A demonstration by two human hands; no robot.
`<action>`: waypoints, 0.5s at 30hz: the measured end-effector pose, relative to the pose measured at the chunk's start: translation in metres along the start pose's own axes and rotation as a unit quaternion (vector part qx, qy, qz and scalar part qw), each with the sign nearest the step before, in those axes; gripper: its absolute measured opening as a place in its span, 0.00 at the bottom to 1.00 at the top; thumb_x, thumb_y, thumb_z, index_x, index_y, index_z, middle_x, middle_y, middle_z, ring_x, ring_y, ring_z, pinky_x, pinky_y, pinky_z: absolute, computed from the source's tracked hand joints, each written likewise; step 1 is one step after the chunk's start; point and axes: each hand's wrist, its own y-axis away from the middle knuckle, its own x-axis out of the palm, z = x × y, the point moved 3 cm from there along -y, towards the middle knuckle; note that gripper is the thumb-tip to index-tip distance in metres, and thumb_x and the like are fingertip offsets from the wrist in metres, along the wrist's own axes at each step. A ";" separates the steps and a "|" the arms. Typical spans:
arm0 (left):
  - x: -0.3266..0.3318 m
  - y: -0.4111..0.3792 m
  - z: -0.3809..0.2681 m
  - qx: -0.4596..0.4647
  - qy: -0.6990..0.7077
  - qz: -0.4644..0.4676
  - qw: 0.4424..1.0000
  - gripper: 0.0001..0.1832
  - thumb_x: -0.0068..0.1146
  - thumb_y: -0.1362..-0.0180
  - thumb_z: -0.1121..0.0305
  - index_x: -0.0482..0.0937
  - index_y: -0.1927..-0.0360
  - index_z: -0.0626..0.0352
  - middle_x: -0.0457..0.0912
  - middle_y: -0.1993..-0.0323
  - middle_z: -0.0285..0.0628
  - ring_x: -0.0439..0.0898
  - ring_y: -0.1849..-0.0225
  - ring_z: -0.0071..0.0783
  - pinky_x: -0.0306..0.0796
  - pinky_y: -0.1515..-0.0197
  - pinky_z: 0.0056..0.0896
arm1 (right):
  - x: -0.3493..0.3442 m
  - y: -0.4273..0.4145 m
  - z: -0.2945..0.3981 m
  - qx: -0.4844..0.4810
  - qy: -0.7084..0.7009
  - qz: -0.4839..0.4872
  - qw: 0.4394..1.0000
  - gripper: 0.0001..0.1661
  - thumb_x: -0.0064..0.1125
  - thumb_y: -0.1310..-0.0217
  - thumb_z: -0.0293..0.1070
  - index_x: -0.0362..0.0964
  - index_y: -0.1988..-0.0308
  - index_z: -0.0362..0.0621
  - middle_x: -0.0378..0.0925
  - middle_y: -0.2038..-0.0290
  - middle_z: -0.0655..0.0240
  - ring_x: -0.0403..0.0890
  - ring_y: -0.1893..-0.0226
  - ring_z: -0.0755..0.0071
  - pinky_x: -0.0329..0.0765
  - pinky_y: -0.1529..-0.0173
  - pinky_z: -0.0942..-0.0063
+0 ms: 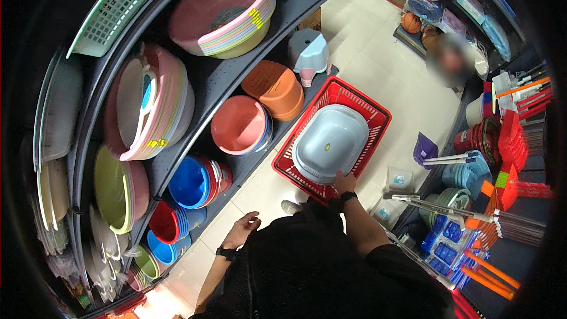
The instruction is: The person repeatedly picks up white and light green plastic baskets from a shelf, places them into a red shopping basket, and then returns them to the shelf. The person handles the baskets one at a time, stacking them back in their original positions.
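Observation:
A pale blue-grey plastic basin lies in a red plastic shopping basket in front of me. My right hand is at the near edge of the basin, over the basket's near end; its fingertips meet the basin's rim, but whether they grip the rim or the basket cannot be told. Off to the left, my left hand hangs above the tiled floor with its fingers slightly curled and nothing in it. Each wrist wears a dark band.
Left shelves hold stacked pink basins, an orange bucket and a blue bucket. Along the right stand a purple dustpan, brushes and long handles. A blurred person is at the upper right, near a basketball.

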 end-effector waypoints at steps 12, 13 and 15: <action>-0.017 -0.011 -0.014 0.116 -0.039 -0.045 0.991 0.22 0.58 0.26 0.57 0.79 0.36 0.62 0.85 0.58 0.36 0.80 0.59 0.23 0.76 0.52 0.30 | -0.080 0.057 0.041 0.031 -0.427 0.172 0.887 0.10 0.57 0.32 0.34 0.75 0.56 0.40 0.77 0.72 0.70 0.77 0.78 0.75 0.73 0.75 0.76; -0.021 -0.007 -0.040 0.114 -0.050 -0.048 0.991 0.23 0.58 0.25 0.56 0.79 0.37 0.62 0.85 0.58 0.37 0.79 0.59 0.23 0.76 0.51 0.30 | -0.092 0.065 0.046 0.037 -0.451 0.199 0.869 0.10 0.56 0.32 0.34 0.75 0.55 0.40 0.78 0.71 0.70 0.77 0.78 0.76 0.73 0.76 0.77; -0.027 -0.014 -0.058 0.152 -0.042 -0.057 0.986 0.23 0.56 0.25 0.56 0.79 0.38 0.63 0.86 0.57 0.38 0.81 0.58 0.24 0.76 0.51 0.31 | -0.108 0.081 0.056 0.053 -0.476 0.248 0.842 0.08 0.58 0.33 0.32 0.72 0.56 0.44 0.76 0.72 0.73 0.75 0.80 0.78 0.72 0.77 0.82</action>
